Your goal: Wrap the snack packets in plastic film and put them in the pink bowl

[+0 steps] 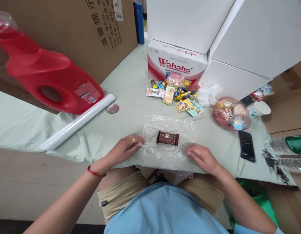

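A transparent plastic film (152, 125) lies spread on the covered table, its near edge hanging over the front. On its middle rests a small snack in a dark brown wrapper (167, 138), flat and touched by neither hand. My left hand (127, 149), with a ring and a red cord at the wrist, is at the film's left edge, thumb and fingers closed together on it. At the right edge my right hand (202, 156) has its fingers curled in and pressed on the film.
Behind the film lie several packaged snacks (168, 95) before a Wahaha carton (177, 60). A pink bowl of sweets (217, 117), a paper cup (259, 109), a phone (247, 146) and keys (274, 165) are right. A white roll (79, 123) and red jug (55, 73) stand left.
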The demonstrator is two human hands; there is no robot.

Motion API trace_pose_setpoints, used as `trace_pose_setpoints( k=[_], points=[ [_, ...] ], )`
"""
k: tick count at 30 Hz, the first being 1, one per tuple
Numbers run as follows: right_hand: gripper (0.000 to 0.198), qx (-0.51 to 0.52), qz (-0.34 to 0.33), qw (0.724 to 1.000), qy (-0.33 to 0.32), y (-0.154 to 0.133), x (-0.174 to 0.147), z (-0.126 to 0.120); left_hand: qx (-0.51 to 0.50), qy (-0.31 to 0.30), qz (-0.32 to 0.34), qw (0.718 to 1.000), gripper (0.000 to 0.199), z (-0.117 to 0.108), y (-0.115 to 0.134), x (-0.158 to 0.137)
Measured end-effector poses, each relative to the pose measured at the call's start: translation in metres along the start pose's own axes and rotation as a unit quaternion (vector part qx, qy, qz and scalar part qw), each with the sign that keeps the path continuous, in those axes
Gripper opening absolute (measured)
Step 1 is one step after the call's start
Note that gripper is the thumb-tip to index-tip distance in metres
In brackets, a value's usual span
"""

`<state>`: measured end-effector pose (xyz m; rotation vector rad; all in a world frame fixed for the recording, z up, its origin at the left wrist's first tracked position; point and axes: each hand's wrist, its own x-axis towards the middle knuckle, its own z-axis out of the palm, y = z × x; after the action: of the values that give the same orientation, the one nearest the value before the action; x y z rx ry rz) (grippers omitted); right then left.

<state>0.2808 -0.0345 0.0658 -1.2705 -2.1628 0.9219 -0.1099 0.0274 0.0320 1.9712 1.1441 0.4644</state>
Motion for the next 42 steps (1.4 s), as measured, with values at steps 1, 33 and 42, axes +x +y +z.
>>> trace_pose_setpoints(
  k=[1, 33, 42],
  points=[
    [0.039, -0.001, 0.014, 1.000, 0.012, -0.002, 0.008, -0.008, -0.016, 0.000, -0.027, 1.000, 0.041, -0.005, 0.005, 0.010],
    [0.060, -0.285, 0.134, 0.949, -0.024, 0.031, 0.174, 0.019, 0.257, 0.153, -0.042, 0.953, 0.044, 0.088, 0.086, 0.046],
    [0.015, -0.122, 0.141, 0.982, -0.011, 0.050, 0.179, 0.014, 0.149, 0.315, -0.169, 0.922, 0.054, 0.071, 0.028, 0.055]
  ],
)
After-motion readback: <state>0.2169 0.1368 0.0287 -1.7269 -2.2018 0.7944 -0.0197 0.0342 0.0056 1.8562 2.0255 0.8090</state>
